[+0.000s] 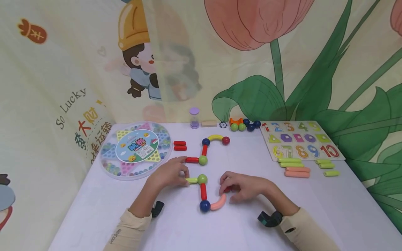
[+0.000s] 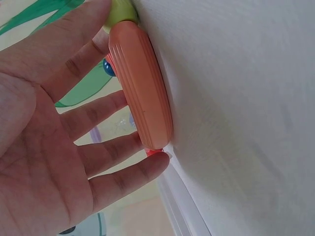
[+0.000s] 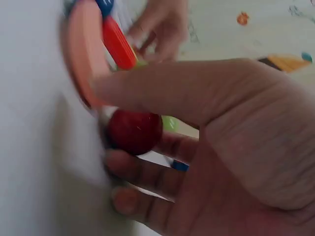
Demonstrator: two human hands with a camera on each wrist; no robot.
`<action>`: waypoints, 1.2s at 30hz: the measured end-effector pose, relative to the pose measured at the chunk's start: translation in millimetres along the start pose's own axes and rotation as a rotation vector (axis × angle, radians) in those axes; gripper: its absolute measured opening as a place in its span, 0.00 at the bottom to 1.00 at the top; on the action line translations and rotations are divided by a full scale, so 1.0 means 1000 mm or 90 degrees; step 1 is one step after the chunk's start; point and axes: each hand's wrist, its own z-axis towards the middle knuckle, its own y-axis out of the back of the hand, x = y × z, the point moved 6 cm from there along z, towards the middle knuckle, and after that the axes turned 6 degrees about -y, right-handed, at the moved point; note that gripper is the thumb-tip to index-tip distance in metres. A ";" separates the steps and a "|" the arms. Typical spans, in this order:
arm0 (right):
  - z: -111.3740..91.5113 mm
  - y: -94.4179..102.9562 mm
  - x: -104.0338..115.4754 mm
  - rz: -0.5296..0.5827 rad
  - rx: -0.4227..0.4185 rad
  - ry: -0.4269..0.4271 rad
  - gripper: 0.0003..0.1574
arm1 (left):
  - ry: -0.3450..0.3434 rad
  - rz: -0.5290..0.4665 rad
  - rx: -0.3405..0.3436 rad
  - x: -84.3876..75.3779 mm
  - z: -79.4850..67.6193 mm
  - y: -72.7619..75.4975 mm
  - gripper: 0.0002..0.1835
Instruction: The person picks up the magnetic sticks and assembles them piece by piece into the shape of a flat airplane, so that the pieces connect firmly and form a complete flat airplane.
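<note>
My left hand (image 1: 169,171) is beside the yellow-green stick (image 1: 192,180) of the near chain. In the left wrist view its thumb reaches a yellow-green piece, while the fingers lie behind an orange stick (image 2: 140,86) joined to that piece. From the head the orange stick is hidden under the hand. My right hand (image 1: 243,186) holds a dark red ball (image 3: 134,132) between thumb and fingers, right at the end of a curved salmon stick (image 1: 218,203). A green ball (image 1: 202,179), a red stick (image 1: 203,192) and a blue ball (image 1: 205,206) link the two sides.
A second chain, with a yellow curved stick (image 1: 215,137), lies farther back. Loose red sticks (image 1: 180,148) lie beside a round marble board (image 1: 106,167). At right are a number puzzle (image 1: 295,138) and green and salmon sticks (image 1: 296,174). An hourglass (image 1: 194,118) stands at the back.
</note>
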 end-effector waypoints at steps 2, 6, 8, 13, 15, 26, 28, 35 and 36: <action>-0.003 -0.012 0.008 -0.017 -0.017 0.003 0.17 | -0.001 0.000 0.000 0.000 0.000 0.000 0.07; -0.006 -0.021 0.012 -0.049 -0.087 -0.019 0.14 | -0.014 0.009 -0.004 0.000 0.000 0.000 0.07; -0.009 -0.020 0.011 -0.056 -0.100 -0.034 0.13 | -0.020 0.011 -0.007 -0.001 0.000 0.000 0.07; -0.017 -0.016 0.013 -0.064 -0.076 -0.056 0.12 | -0.012 0.013 -0.011 0.000 0.000 0.000 0.06; -0.021 -0.014 0.015 -0.055 -0.052 -0.061 0.13 | -0.008 0.015 -0.014 0.000 0.000 0.000 0.06; -0.098 0.076 -0.045 -0.196 -0.282 -0.352 0.14 | -0.007 0.017 -0.013 0.000 0.001 0.001 0.06; -0.123 0.090 -0.067 -0.209 -0.310 -0.438 0.17 | -0.008 0.016 -0.012 0.000 0.002 0.000 0.06; -0.165 0.100 -0.112 -0.160 -0.320 -0.538 0.21 | -0.018 0.017 -0.014 0.001 0.003 -0.001 0.06; -0.165 0.099 -0.114 -0.158 -0.320 -0.534 0.20 | -0.019 0.018 -0.014 0.000 0.003 -0.001 0.06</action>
